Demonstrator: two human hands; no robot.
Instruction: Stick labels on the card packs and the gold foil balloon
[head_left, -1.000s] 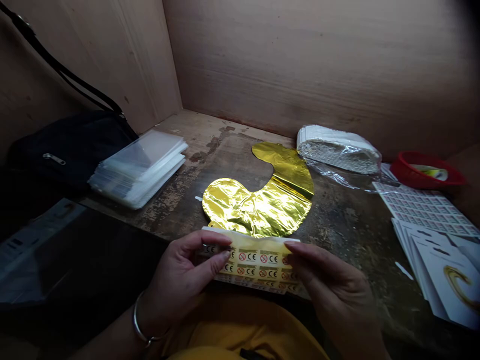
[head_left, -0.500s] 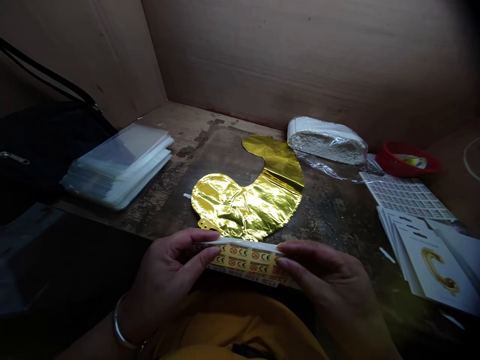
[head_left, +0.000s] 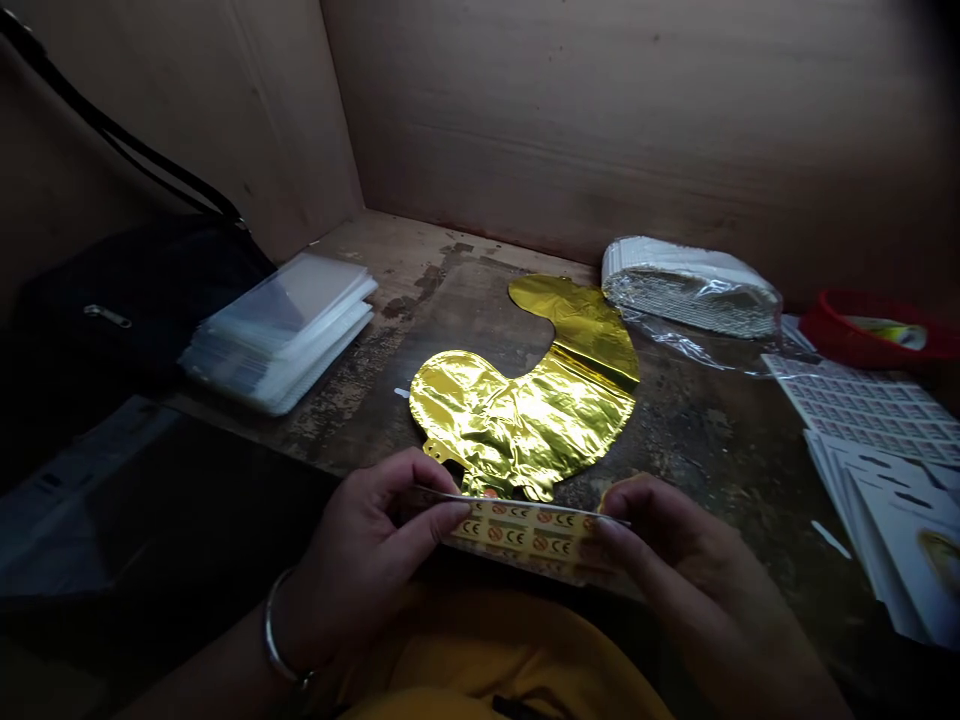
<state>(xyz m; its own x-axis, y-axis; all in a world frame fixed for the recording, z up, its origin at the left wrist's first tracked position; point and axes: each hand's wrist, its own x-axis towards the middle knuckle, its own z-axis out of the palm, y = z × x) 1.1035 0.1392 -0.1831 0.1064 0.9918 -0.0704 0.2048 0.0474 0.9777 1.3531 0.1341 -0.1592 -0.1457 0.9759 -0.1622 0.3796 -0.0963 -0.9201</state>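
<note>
Both of my hands hold a yellow sheet of CE warning stickers (head_left: 525,530) just over the table's front edge. My left hand (head_left: 375,545) pinches its left end between thumb and fingers. My right hand (head_left: 667,545) grips its right end, fingers curled. A flat gold foil balloon (head_left: 525,400), curved like a letter, lies on the worn wooden table (head_left: 675,440) just beyond the sheet. A metal bangle (head_left: 279,640) sits on my left wrist.
A stack of clear plastic sleeves (head_left: 281,325) lies at the left, beside a black bag (head_left: 127,300). A wrapped bundle of white cards (head_left: 690,290) sits at the back right, with a red bowl (head_left: 870,335), sticker sheets (head_left: 862,410) and printed cards (head_left: 900,510) further right. Wooden walls close the back and left.
The sticker sheet has tilted flatter, nearly edge-on to me, and my right fingers have curled tighter on its end. The view shifted slightly.
</note>
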